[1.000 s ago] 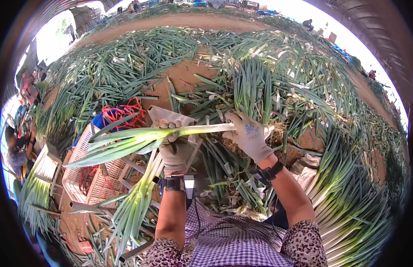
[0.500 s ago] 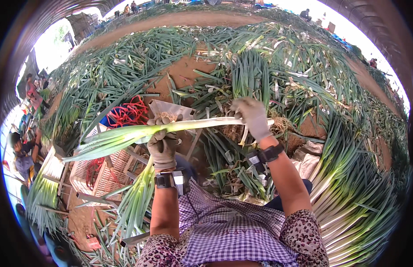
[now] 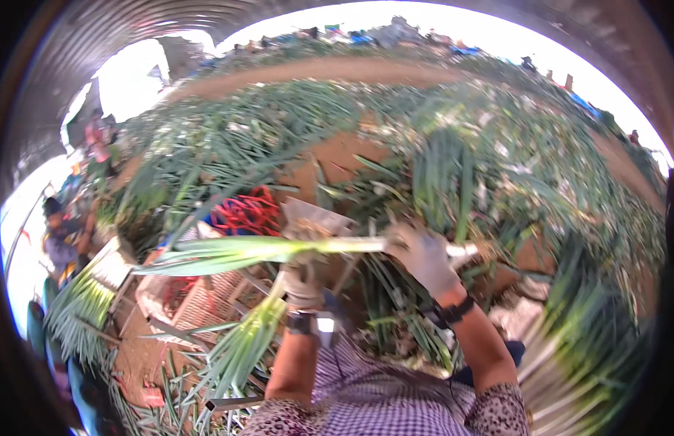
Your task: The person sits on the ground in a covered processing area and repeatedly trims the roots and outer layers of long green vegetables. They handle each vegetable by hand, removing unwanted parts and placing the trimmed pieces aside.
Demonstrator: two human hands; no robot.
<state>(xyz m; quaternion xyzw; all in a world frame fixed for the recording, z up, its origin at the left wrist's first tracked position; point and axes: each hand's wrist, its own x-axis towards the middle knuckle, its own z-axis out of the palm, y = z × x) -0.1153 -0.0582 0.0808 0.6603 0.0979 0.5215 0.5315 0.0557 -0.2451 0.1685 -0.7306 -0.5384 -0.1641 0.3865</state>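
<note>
A long leek [image 3: 235,251] lies crosswise before me, its green leaves to the left and its white root end [image 3: 468,252] to the right. My left hand [image 3: 305,282], in a dirty work glove, is closed around the stalk where green turns pale. My right hand [image 3: 423,260], gloved too, is wrapped over the white stem near the roots; motion blur hides some of its fingers. Below my left hand, a bunch of green leaves [image 3: 242,341] hangs down over a metal frame. Dry roots show as a blur near the stem's right end.
Red straps [image 3: 251,215] lie tangled behind a pale plastic crate [image 3: 210,299]. A metal tray [image 3: 315,214] stands beyond my hands. Leeks are stacked at right [image 3: 569,334] and left [image 3: 79,305]. Loose leaves [image 3: 228,123] cover the far ground. A person [image 3: 63,236] is at the far left.
My view has tilted, so everything sits lower and further right. My right hand has come a little closer to my left along the stem. Both hands still hold the leek.
</note>
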